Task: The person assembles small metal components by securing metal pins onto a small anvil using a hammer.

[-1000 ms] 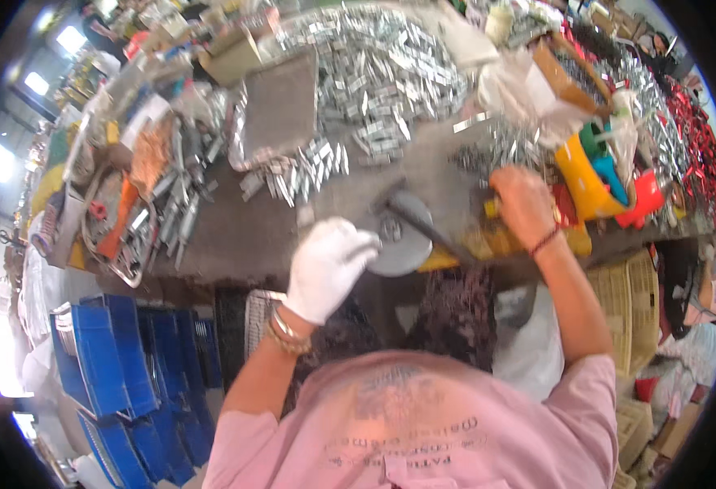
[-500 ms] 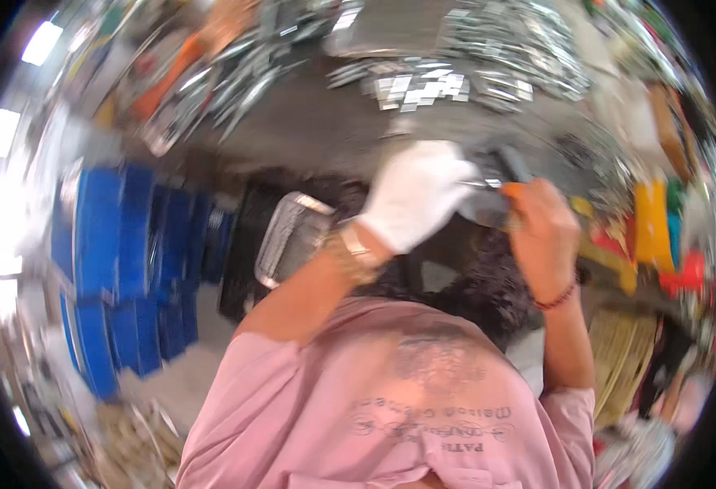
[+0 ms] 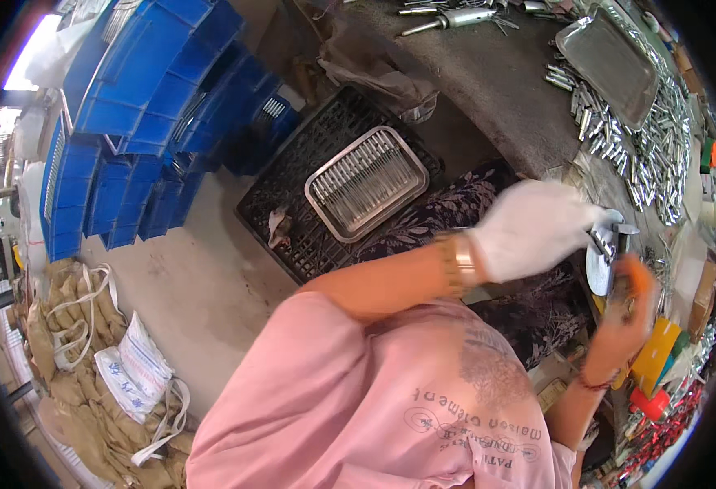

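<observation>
My left hand (image 3: 533,232), in a white glove, reaches to the right, its fingers closed at a small metal fixture (image 3: 604,244) by the bench edge. Whatever sits between those fingertips is too small to make out. Bare and smeared by motion, my right hand (image 3: 625,322) is curled just below the fixture. Something orange (image 3: 637,275) shows at its fingers; its kind is unclear. Left of the gloved hand, a metal tray (image 3: 327,218) holds slim silvery rods (image 3: 366,183) in rows.
The tray rests on a black plastic crate (image 3: 280,200). Blue bins (image 3: 142,90) are stacked at the left. Silvery metal parts (image 3: 643,167) heap on the bench (image 3: 488,90), beside another metal tray (image 3: 607,65). Brown sacks (image 3: 72,350) lie lower left; a yellow bin (image 3: 656,354) stands right.
The view has swung left, so the hands and bench now appear farther right, and the rod-filled tray shows fully. Both hands stay close together at the fixture.
</observation>
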### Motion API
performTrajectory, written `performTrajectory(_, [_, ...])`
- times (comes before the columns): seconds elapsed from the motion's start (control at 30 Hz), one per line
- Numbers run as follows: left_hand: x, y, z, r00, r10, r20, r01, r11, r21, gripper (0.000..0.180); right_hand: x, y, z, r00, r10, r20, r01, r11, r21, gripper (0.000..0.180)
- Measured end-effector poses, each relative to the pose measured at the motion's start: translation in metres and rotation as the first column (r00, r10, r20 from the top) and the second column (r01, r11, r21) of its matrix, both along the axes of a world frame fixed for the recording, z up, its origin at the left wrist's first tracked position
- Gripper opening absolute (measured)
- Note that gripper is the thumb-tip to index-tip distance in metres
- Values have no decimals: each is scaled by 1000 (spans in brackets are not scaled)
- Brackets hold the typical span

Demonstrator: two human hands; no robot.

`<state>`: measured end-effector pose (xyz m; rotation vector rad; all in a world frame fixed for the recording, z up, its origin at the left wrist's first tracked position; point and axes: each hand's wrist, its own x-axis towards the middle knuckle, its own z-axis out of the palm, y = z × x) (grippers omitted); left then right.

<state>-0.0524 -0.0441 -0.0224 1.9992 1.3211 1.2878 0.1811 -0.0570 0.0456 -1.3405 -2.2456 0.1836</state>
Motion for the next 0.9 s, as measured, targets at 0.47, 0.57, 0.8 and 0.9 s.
performTrajectory(0.47, [-201, -199, -250, -208, 918, 338, -118, 319, -940, 50, -270, 82, -328, 921, -319, -225, -138, 273, -952, 48])
performTrajectory(0.57, [-208, -186, -268, -377, 845, 380, -61, 387, -920, 34, -283, 94, -342, 853, -494, -168, -154, 69, -986, 43])
performTrajectory(0.8, [-219, -186, -290, -669, 608, 427, -79, 513, -855, 34, -280, 70, -334, 640, -723, -259, -376, -1, -927, 40])
performTrajectory(0.9, [-217, -204, -261, -299, 666, 683, -147, 675, -723, 41, -266, 55, -298, 616, -732, -291, -447, -20, -894, 38])
